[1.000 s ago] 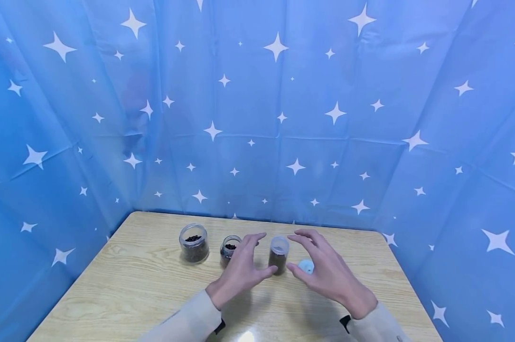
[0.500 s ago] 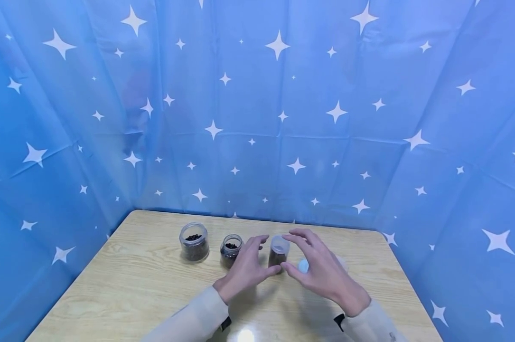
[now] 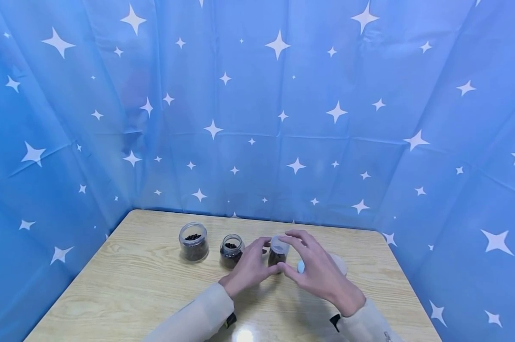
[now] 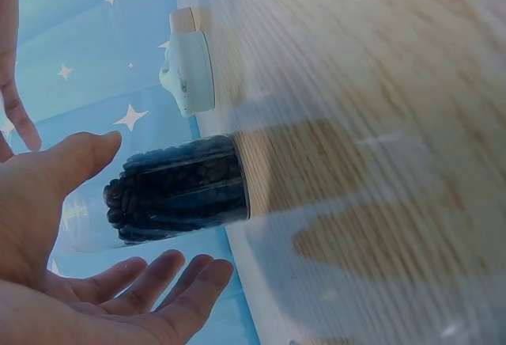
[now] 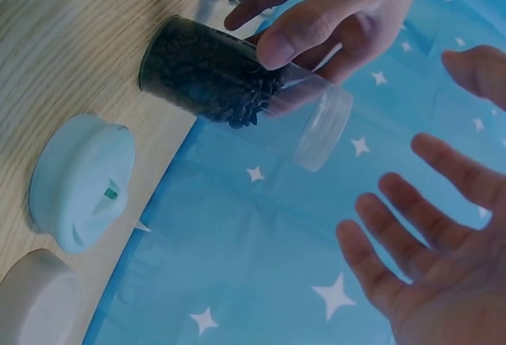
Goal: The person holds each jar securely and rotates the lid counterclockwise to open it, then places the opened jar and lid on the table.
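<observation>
A clear cylindrical jar of dark beans stands upright on the table, its frosted top rising above the contents. My left hand curves loosely about its left side. In the left wrist view the fingers are spread apart from the glass, while the thumb lies right at the jar's other side. My right hand is spread at the jar's right; its fingers hold nothing in the right wrist view. A pale mint lid lies on the table beside the jar.
Left of my hands stand a small open glass jar and a wider open one, both with dark beans. A whitish round piece lies by the mint lid. A blue star-patterned curtain hangs behind the wooden table.
Both hands have drawn in closer around the jar, the left one moving right and the right one slightly left. The jar stays in place, and more of the whitish piece shows.
</observation>
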A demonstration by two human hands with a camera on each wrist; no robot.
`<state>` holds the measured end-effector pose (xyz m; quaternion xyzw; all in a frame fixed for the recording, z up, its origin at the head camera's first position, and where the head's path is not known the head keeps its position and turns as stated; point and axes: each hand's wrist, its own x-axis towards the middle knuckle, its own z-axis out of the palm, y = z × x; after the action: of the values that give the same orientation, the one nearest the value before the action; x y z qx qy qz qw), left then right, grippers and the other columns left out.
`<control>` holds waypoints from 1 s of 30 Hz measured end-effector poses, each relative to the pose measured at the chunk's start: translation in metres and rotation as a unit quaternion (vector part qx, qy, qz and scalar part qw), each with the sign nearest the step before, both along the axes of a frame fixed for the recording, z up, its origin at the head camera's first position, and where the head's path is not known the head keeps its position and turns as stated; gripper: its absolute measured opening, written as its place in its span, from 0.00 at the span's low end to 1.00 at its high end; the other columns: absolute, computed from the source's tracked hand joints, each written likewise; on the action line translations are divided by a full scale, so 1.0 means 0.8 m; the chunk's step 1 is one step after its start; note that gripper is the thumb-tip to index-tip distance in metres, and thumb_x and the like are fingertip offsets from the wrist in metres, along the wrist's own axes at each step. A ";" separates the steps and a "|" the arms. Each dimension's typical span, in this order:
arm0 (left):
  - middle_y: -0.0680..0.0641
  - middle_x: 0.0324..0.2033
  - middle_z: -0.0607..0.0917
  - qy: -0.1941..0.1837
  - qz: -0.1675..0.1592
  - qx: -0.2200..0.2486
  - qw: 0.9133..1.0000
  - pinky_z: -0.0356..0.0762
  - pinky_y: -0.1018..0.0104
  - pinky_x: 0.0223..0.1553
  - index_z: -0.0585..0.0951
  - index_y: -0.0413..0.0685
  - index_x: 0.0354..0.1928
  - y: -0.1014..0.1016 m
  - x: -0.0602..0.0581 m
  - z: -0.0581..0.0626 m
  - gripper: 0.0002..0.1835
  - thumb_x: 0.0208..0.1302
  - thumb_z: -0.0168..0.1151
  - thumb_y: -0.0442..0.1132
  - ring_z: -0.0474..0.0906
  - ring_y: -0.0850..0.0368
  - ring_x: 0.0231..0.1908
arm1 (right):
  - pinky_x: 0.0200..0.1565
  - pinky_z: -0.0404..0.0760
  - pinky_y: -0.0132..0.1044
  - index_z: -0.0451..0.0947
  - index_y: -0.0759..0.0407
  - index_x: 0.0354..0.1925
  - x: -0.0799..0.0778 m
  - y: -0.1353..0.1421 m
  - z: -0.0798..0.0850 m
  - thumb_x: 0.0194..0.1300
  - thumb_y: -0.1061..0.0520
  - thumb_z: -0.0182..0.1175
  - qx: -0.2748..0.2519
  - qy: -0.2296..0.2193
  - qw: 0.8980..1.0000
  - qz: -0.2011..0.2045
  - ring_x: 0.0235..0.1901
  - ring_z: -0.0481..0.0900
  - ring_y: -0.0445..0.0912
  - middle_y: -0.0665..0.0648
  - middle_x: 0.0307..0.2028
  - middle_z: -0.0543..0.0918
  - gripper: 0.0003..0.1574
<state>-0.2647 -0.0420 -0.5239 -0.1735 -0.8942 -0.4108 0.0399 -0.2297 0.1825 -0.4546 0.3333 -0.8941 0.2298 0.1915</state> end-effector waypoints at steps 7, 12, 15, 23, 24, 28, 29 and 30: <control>0.40 0.70 0.89 -0.016 -0.006 0.010 1.000 0.90 0.43 0.69 0.78 0.44 0.79 0.005 -0.005 -0.001 0.42 0.70 0.87 0.51 0.89 0.39 0.68 | 0.62 0.94 0.57 0.82 0.52 0.79 -0.001 -0.003 -0.001 0.73 0.47 0.84 0.008 0.001 1.000 -0.003 0.69 0.88 0.58 0.61 0.76 0.83 0.42; 0.40 0.70 0.90 -0.024 -0.005 0.008 1.000 0.90 0.43 0.69 0.80 0.44 0.78 0.008 -0.008 -0.003 0.40 0.72 0.86 0.52 0.89 0.41 0.68 | 0.61 0.95 0.56 0.83 0.52 0.78 0.000 -0.004 0.000 0.72 0.47 0.85 0.010 0.009 1.000 -0.004 0.69 0.88 0.58 0.61 0.75 0.83 0.42; 0.40 0.66 0.92 -0.016 -0.004 0.001 1.000 0.91 0.44 0.66 0.82 0.43 0.74 0.010 -0.010 -0.003 0.37 0.71 0.86 0.51 0.91 0.41 0.65 | 0.60 0.95 0.56 0.84 0.52 0.77 0.000 -0.004 0.001 0.72 0.47 0.85 0.012 0.014 1.000 -0.005 0.70 0.87 0.58 0.61 0.75 0.84 0.41; 0.39 0.62 0.93 -0.009 0.000 -0.001 1.000 0.92 0.44 0.63 0.84 0.42 0.68 0.010 -0.011 -0.004 0.32 0.70 0.87 0.49 0.92 0.41 0.62 | 0.62 0.94 0.58 0.84 0.53 0.76 -0.001 -0.006 0.002 0.71 0.46 0.85 0.012 0.018 1.000 -0.004 0.73 0.85 0.59 0.62 0.74 0.85 0.41; 0.39 0.62 0.93 -0.009 0.000 0.000 1.000 0.92 0.44 0.63 0.84 0.42 0.68 0.010 -0.011 -0.005 0.32 0.70 0.87 0.49 0.92 0.41 0.62 | 0.63 0.94 0.59 0.84 0.53 0.76 -0.001 -0.006 0.002 0.71 0.46 0.85 0.012 0.019 1.000 -0.004 0.73 0.85 0.59 0.62 0.74 0.85 0.41; 0.39 0.60 0.94 -0.002 -0.003 0.005 1.000 0.93 0.48 0.60 0.85 0.42 0.66 0.009 -0.010 -0.005 0.30 0.69 0.87 0.46 0.93 0.43 0.59 | 0.63 0.94 0.59 0.85 0.52 0.75 -0.002 -0.007 0.002 0.71 0.47 0.86 0.012 0.026 1.000 -0.001 0.73 0.85 0.60 0.62 0.73 0.85 0.40; 0.39 0.59 0.94 0.000 -0.005 0.007 1.000 0.94 0.49 0.58 0.85 0.42 0.65 0.009 -0.010 -0.005 0.29 0.69 0.87 0.45 0.93 0.43 0.58 | 0.62 0.94 0.59 0.85 0.52 0.75 -0.002 -0.008 0.003 0.71 0.47 0.85 0.011 0.028 1.000 0.000 0.73 0.85 0.60 0.62 0.73 0.86 0.40; 0.39 0.58 0.94 0.000 -0.007 0.011 1.000 0.94 0.51 0.57 0.85 0.42 0.64 0.009 -0.009 -0.005 0.28 0.69 0.87 0.44 0.93 0.43 0.57 | 0.62 0.94 0.58 0.85 0.53 0.75 -0.002 -0.008 0.003 0.71 0.47 0.85 0.010 0.031 0.999 0.002 0.72 0.86 0.60 0.62 0.73 0.86 0.40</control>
<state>-0.2720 -0.0349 -0.5275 -0.1792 -0.8883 -0.4211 0.0392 -0.2311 0.1760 -0.4522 0.3439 -0.8895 0.2105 0.2150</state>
